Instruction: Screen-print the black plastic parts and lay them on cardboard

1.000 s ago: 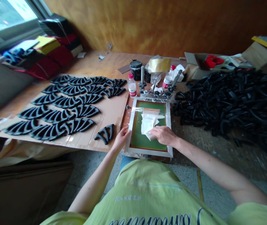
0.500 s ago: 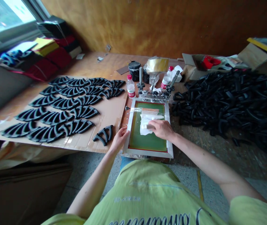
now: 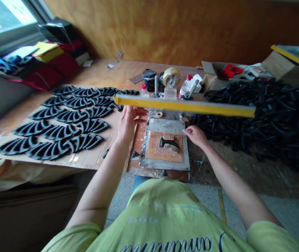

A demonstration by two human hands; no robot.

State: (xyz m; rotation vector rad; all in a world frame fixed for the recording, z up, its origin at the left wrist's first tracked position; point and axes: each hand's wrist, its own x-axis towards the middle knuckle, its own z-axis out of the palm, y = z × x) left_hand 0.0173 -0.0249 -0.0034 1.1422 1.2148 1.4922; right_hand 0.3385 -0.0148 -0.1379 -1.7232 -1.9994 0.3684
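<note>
Yellow-edged frame point(image 3: 184, 106) raised, gap above black part point(image 3: 170, 142).

A: Long straight yellow bar point(image 3: 186, 106). Solid colour?
B: No. Saturated yellow face, pale grey strip along the top edge.
A: Flat grey metal plate point(image 3: 165, 123)?
B: Dull grey, slightly patchy, small dark dots.
A: Square orange-brown wooden board point(image 3: 153, 150) and curved black plastic piece point(image 3: 175, 144)?
B: Board blotchy, lighter and darker browns. Piece black.
A: Fan-shaped black plastic parts point(image 3: 49, 149)?
B: All black, repeating rib pattern, grey highlights. Flat tan cardboard sheet point(image 3: 112, 122) is plain apart from shiny streaks.
A: Yellow-green cloth shirt point(image 3: 165, 203)?
B: Dark script lettering, plus smaller faint print.
A: Upright amber-brown wooden wall panel point(image 3: 138, 31)?
B: Mottled, darker toward the right.
</note>
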